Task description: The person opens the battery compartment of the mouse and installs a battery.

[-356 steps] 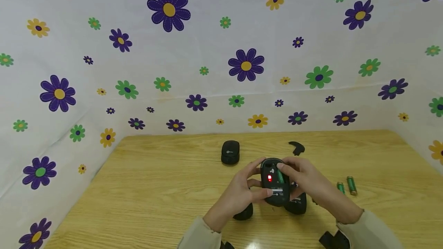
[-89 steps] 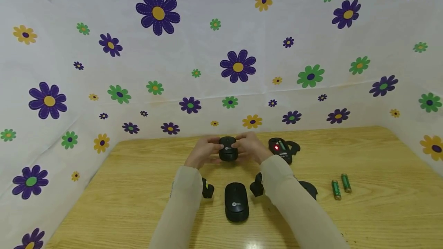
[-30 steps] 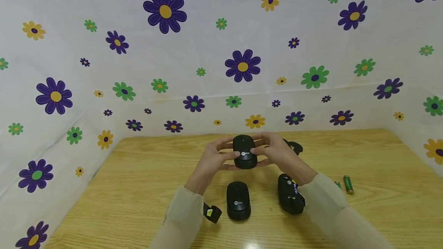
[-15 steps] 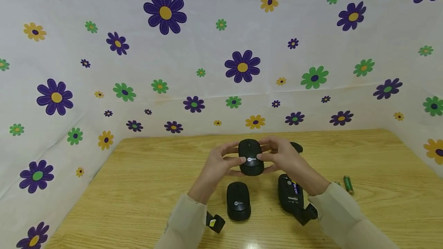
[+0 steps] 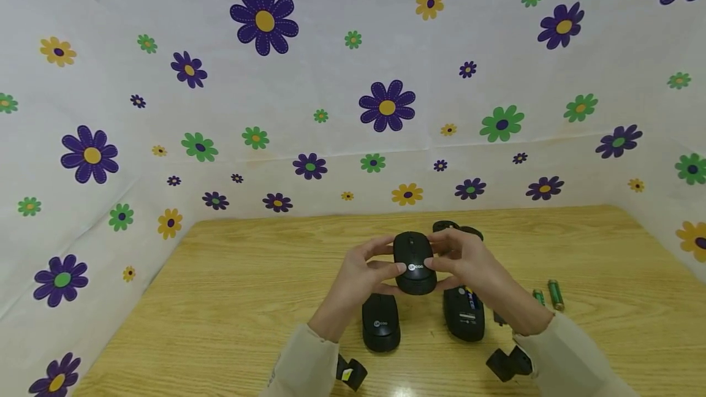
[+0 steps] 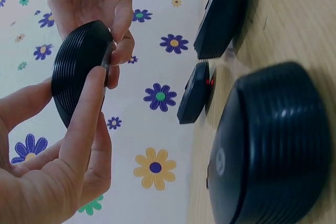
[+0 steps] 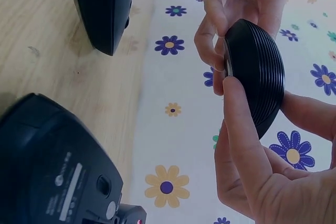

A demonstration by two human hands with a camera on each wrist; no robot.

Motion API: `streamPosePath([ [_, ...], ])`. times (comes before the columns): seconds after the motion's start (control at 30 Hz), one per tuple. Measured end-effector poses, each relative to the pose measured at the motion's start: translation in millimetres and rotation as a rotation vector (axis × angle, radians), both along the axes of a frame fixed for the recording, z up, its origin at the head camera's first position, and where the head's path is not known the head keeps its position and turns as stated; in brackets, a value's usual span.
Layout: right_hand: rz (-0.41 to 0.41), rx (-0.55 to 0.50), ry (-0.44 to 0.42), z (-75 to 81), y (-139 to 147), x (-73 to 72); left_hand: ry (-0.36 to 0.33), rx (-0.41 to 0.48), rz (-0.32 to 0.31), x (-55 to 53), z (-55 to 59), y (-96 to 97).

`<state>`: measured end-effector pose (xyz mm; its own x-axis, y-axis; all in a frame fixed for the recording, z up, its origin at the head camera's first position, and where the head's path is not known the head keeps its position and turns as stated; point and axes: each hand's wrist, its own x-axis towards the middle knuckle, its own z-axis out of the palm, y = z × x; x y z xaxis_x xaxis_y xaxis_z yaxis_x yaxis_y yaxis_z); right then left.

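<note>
A black computer mouse is held up off the table between both hands, top side facing me, its scroll wheel at the far end. My left hand pinches its left side, thumb on top near the logo. On the other side my right hand pinches it likewise. The left wrist view shows the ribbed side of this held mouse between fingers and thumbs. Below, a second black mouse stands upright on the table. An upside-down mouse lies under the right hand, its label and battery bay upward.
Another upturned mouse lies at the back, mostly behind the right hand, beside a curved black cover. Two green batteries lie at the right. A flowered cloth walls off the wooden table at back and sides.
Earlier the hands held an upturned mouse with a battery, later seen lying at the back right. They then gripped the mouse at the back and brought it up, nearer and rightward.
</note>
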<state>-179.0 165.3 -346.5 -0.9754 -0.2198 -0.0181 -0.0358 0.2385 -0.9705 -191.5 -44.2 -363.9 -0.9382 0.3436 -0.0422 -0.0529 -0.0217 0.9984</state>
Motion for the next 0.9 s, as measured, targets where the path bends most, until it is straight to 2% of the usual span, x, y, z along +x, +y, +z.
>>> streamPosePath([
  [0.33,0.005,-0.026,-0.007,-1.5,12,14.4,-0.012,0.028,-0.024,12.5,1.1,9.1],
  [0.53,0.036,-0.064,-0.020,-1.5,17,22.5,-0.021,0.047,-0.028,21.5,0.4,12.4],
  [0.9,0.038,-0.108,-0.052,-11.9,22,36.3,-0.015,0.051,-0.061,33.4,-5.7,13.9],
])
